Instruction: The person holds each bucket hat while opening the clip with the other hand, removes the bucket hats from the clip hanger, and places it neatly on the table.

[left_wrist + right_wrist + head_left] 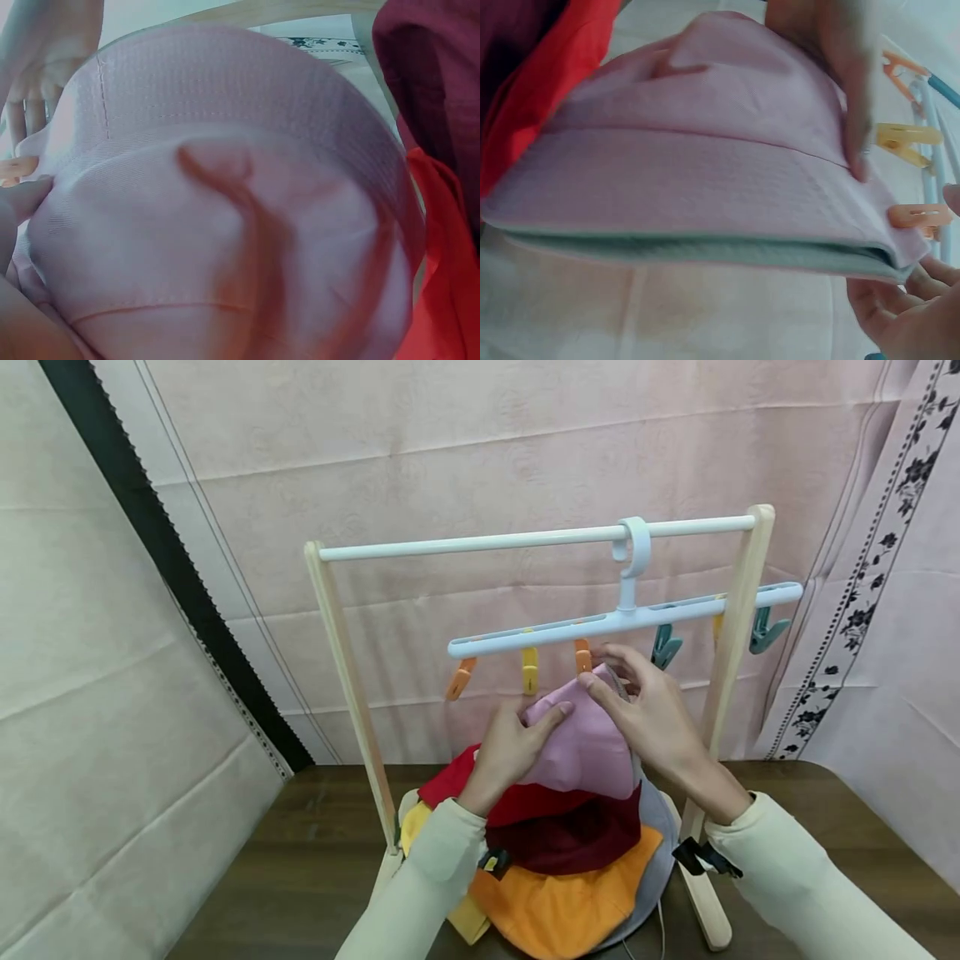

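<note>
A pink bucket hat (581, 747) hangs between both hands below the light-blue hanger (551, 632). My left hand (510, 745) pinches the hat's side, thumb lying across the cloth. The right hand (660, 714) grips the brim's corner, its thumb on the pink face and its fingers behind. Right beside those fingers an orange clothespin (919, 215) on the hanger has its jaws at the brim's edge. A grey-green lining (705, 246) shows under the brim in the right wrist view.
The hanger hooks over a white rod (480, 542) on a wooden stand (341, 668). Other pegs hang from it: an orange one (461, 678), a yellow one (530, 672), teal ones (665, 647). Red cloth (453, 777), a dark red piece (577, 835) and an orange hat (570, 906) lie below.
</note>
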The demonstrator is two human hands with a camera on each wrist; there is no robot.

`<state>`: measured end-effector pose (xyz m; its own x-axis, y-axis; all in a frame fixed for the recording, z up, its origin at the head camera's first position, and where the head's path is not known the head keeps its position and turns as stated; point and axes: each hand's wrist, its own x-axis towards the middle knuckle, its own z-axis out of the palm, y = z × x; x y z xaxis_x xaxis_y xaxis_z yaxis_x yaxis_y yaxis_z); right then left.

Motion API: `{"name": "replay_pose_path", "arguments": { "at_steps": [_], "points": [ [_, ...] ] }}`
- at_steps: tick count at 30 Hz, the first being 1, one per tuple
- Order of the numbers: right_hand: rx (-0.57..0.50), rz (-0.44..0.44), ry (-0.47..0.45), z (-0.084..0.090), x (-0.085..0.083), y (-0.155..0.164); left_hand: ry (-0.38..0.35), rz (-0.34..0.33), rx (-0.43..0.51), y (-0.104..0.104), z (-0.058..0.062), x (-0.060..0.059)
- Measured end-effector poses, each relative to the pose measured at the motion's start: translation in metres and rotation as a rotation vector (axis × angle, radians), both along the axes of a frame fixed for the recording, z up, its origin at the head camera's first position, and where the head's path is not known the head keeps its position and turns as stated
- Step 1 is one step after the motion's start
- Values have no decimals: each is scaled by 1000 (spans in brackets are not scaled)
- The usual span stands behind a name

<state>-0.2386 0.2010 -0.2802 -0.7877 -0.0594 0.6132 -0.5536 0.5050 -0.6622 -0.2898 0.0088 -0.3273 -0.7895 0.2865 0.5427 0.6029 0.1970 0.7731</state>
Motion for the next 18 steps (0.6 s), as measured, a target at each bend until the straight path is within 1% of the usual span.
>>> {"name": "replay_pose_path", "arguments": {
  "at_steps": [4, 8, 12, 18],
  "points": [
    [8, 27, -42, 13, -6, -5, -21, 35, -17, -8, 4, 1],
    [1, 58, -79, 21, -11, -7, -54, 68, -44, -14, 7, 3],
    [-27, 71, -100, 24, -12, -7, -84, 90, -61, -16, 9, 5],
    [-96, 90, -132, 22, -11, -8, -103, 81, -74, -17, 9, 7]
  ]
}}
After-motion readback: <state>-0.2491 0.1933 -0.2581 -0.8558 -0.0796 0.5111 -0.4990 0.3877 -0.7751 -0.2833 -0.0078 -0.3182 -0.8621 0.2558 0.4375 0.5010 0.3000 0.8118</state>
